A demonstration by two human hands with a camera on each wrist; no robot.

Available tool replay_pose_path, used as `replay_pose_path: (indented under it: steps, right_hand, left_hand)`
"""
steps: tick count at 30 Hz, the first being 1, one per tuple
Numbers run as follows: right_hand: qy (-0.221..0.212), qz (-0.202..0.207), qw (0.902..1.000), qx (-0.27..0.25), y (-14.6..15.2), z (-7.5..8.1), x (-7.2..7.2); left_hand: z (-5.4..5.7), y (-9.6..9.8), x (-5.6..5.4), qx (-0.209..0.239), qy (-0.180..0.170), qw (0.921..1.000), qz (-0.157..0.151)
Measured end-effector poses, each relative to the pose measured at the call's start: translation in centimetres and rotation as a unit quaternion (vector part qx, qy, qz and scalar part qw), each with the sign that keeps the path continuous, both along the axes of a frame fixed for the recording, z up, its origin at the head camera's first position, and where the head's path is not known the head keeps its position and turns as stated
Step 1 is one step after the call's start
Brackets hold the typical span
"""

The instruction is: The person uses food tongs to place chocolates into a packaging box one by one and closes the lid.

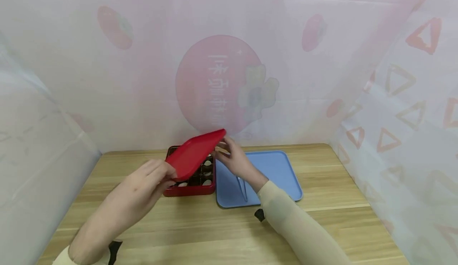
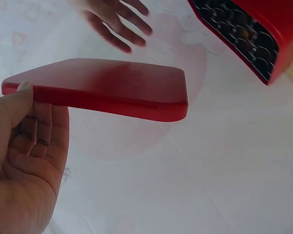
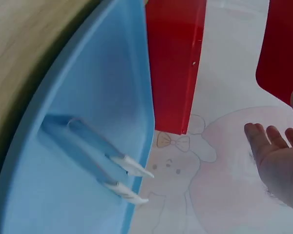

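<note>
My left hand point(image 1: 139, 185) pinches one end of a red lid point(image 1: 193, 153) between thumb and fingers. The lid is tilted, raised over an uncovered red box point(image 1: 189, 192), and hides part of its inside. Dark compartments in the box hold several small pale and brown pieces. At the lid's far end is my right hand point(image 1: 236, 161), fingers spread and relaxed; in the left wrist view a gap shows between those fingers and the lid point(image 2: 112, 90). Below the right forearm, a pair of tongs with white tips point(image 3: 129, 167) lies on a blue tray point(image 1: 275, 169).
The box and tray stand side by side toward the back of a wooden table point(image 1: 200, 233). Behind them rises a pale printed sheet point(image 1: 150, 90), and similar sheets close off both sides.
</note>
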State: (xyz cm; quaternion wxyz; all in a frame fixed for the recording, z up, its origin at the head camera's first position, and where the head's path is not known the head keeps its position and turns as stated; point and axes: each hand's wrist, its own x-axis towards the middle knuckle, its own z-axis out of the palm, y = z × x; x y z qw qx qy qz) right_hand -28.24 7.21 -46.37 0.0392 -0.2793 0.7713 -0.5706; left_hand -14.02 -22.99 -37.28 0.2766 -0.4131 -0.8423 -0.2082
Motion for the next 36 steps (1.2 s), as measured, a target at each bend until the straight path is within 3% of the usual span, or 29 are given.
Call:
replay_pose_path:
  steps: [4,8,14,21,25,29,32,36]
  right_hand:
    - [0.003,0.038,0.9977,-0.056,-0.1,-0.4,-0.7]
    - [0.015,0.048,0.9947,-0.090,0.0,-0.5,-0.8]
    - [0.049,-0.030,0.9957,-0.073,0.7,-0.2,-0.1]
    - [0.017,-0.082,0.9940,-0.071,1.1,1.2,1.4]
    - [-0.022,-0.085,0.9916,-0.094,1.0,2.3,2.2]
    - [-0.062,-0.098,0.9890,-0.092,0.7,3.0,2.7]
    - [-0.091,-0.102,0.9876,-0.077,0.3,3.2,2.9]
    - [-0.120,-0.100,0.9858,-0.062,-0.2,2.6,2.7]
  left_hand:
    - [0.5,1.1,0.8,0.003,-0.014,0.9998,-0.013]
    - [0.6,1.4,0.7,0.021,-0.017,0.9995,-0.016]
    - [0.2,1.3,-0.1,0.076,-0.039,0.9959,0.029]
    - [-1.1,0.7,-1.4,0.141,-0.086,0.9812,0.099]
    - [-2.0,-0.3,-2.3,0.178,-0.135,0.9632,0.149]
    - [-3.0,-1.6,-3.3,0.202,-0.221,0.9359,0.186]
    - [-3.9,-2.4,-4.0,0.196,-0.276,0.9188,0.203]
    - [-5.3,-3.2,-4.8,0.173,-0.324,0.9024,0.225]
